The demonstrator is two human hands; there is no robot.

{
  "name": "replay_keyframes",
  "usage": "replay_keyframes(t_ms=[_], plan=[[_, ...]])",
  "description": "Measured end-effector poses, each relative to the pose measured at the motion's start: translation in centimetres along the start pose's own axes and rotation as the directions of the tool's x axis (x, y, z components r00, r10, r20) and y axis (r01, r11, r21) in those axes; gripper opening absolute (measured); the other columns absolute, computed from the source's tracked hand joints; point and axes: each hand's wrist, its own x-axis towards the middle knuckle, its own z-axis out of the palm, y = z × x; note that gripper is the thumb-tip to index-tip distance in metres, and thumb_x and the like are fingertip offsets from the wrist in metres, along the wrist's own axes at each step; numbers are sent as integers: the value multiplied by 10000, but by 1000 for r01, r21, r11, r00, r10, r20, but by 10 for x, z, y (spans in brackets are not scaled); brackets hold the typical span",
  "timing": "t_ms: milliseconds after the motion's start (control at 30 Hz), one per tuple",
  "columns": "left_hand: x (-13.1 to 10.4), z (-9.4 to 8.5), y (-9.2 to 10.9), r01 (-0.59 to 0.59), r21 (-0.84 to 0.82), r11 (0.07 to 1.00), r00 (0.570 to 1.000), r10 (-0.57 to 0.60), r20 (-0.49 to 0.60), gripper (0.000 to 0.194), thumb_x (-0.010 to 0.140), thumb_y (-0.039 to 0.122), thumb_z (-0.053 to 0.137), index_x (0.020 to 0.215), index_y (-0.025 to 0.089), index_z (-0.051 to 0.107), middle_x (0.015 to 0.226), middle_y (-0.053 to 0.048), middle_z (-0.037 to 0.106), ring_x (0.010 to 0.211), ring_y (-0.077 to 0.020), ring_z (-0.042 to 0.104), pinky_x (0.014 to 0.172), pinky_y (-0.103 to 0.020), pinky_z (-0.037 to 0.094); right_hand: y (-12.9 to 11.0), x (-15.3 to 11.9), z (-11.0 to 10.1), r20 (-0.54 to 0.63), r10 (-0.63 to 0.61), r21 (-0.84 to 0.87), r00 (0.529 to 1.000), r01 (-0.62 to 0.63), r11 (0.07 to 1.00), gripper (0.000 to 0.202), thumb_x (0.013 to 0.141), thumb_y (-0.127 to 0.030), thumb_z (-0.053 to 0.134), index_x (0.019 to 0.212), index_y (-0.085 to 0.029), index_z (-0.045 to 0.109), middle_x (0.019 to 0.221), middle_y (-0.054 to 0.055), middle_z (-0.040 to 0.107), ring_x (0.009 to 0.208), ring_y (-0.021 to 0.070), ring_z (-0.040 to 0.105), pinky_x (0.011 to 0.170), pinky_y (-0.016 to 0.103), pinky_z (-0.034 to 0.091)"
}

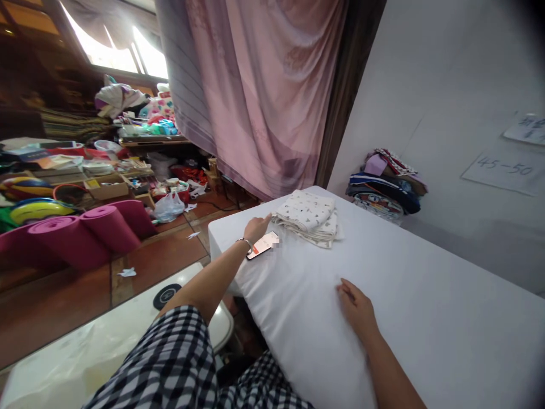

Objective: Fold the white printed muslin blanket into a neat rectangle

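Observation:
My left hand [256,229] reaches across the near left end of the white-covered table [409,284], a bracelet at its wrist. Its index finger is stretched out to the left corner of a folded white cloth with small printed figures [309,210]; whether it touches the cloth I cannot tell. Just below this hand lies a phone [264,245] with its screen lit, partly blurred out. Closer to me, my right hand [356,307] hovers over or rests on the white cover, fingers curled in, with nothing visible in them.
A white stool or bench [128,335] with a round black object [167,296] stands at left. Pink rolled mats [72,236] and heaped goods lie beyond. Folded clothes [383,184] are stacked against the wall. A pink curtain [264,96] hangs behind the table.

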Motion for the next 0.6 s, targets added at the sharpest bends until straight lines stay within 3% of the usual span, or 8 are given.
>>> replay_keyframes(t_ms=[133, 233, 300, 367, 467, 600], plan=[[-3, 28, 31, -247, 50, 968, 967, 249, -45, 535, 716, 605, 545, 1087, 222, 590, 1251, -120, 507, 1216, -308, 363, 1027, -376, 231, 0, 1, 2, -6, -16, 34, 1000, 16, 999, 443, 796, -463, 505, 1122, -181, 608, 1022, 72, 666, 945, 211, 618, 879, 371, 486], [-3, 60, 49, -476, 76, 876, 879, 476, 15, 661, 634, 534, 680, 1207, 249, 510, 1372, -100, 395, 1290, -320, 254, 1087, -420, 94, 0, 2, 4, -24, -24, 45, 999, 25, 999, 441, 795, -469, 501, 1110, -184, 617, 1007, 75, 670, 936, 217, 622, 868, 377, 496], [1, 79, 56, -552, 67, 831, 834, 551, 39, 651, 630, 500, 700, 1200, 248, 512, 1387, -92, 377, 1315, -336, 207, 1093, -447, 21, -1, 2, 4, -30, -40, 41, 999, 42, 998, 433, 798, -466, 496, 1102, -186, 624, 1001, 76, 672, 931, 218, 624, 864, 380, 499], [6, 94, 61, -580, 49, 813, 814, 580, 19, 600, 645, 486, 689, 1161, 218, 542, 1360, -109, 408, 1311, -359, 212, 1089, -463, -15, -2, 2, 5, -36, -48, 33, 998, 50, 998, 428, 801, -465, 491, 1092, -184, 630, 1008, 79, 670, 940, 222, 621, 866, 387, 499], [15, 104, 65, -572, 44, 819, 820, 573, -16, 506, 665, 486, 664, 1060, 180, 592, 1255, -148, 496, 1280, -390, 260, 1083, -485, 23, -2, 2, 6, -51, -58, 39, 997, 60, 997, 420, 807, -457, 484, 1090, -184, 633, 1023, 79, 665, 960, 225, 615, 882, 393, 493], [23, 97, 78, -452, 107, 885, 890, 455, -1, 305, 700, 442, 634, 842, 172, 625, 1006, -168, 607, 1182, -387, 405, 1024, -503, 210, -3, 2, 7, -76, -62, 63, 995, 67, 996, 390, 804, -430, 492, 1085, -203, 639, 1023, 68, 665, 972, 226, 612, 873, 392, 501]])
